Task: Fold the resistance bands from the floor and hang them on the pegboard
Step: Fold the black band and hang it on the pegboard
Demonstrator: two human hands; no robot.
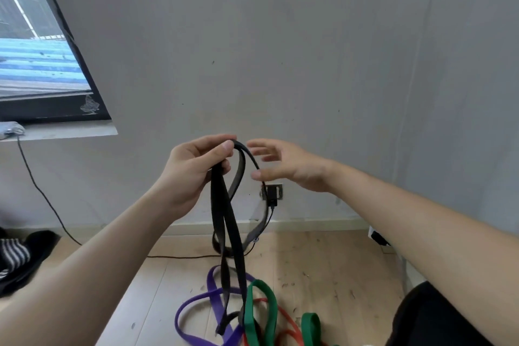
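Left hand pinching long flat black rubber resistance band at its top fold, loops hanging floorward, right hand spread, blurred, seemingly just beside band.

A big grey wall fills most of the view. At the top left is a window with a black frame, and a blue roof shows outside. Under it is a pale windowsill with a small grey thing on it. A dark cable hangs down from that thing to the wooden floor. Low on the wall is a socket with a black plug in it. A striped cloth lies on a black cloth at the left. A white plug sits by the wall at the right.
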